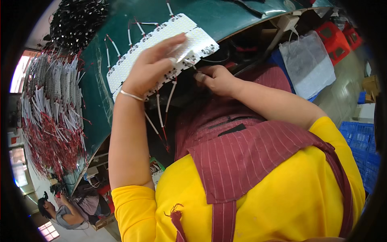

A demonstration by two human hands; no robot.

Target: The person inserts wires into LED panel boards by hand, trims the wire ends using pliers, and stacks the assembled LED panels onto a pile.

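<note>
The white LED panel (161,34) lies over the green table (133,10)'s near edge, wired margin overhanging, perhaps for easier access; the left hand (151,66) spreads open across it, seemingly steadying it; the right hand (219,80) curls beside that margin, its grip impossible to tell.

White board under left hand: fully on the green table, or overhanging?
Overhanging: the white board crosses the edge of the green table, and wires along its near side hang off the tabletop.
</note>
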